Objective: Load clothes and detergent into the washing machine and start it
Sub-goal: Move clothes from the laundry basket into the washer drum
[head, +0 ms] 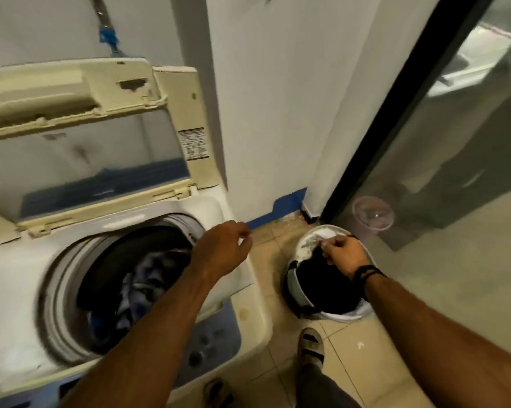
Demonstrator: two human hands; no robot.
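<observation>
Dark clothes point(142, 278) already lie in the washing machine point(230, 307) drum; we judge loading is under way. Our left hand point(222, 248) hangs loosely curled and empty over the rim, while our right hand point(344, 254) pinches black cloth point(322, 281) in the floor bucket point(300, 293), next to be lifted across.

Washing machine point(124, 231) white, yellowed cream lid point(80, 119); clothes point(136, 290) dark blue; bucket point(313, 254) white, black inside; floor tiles point(366, 348) beige.
</observation>
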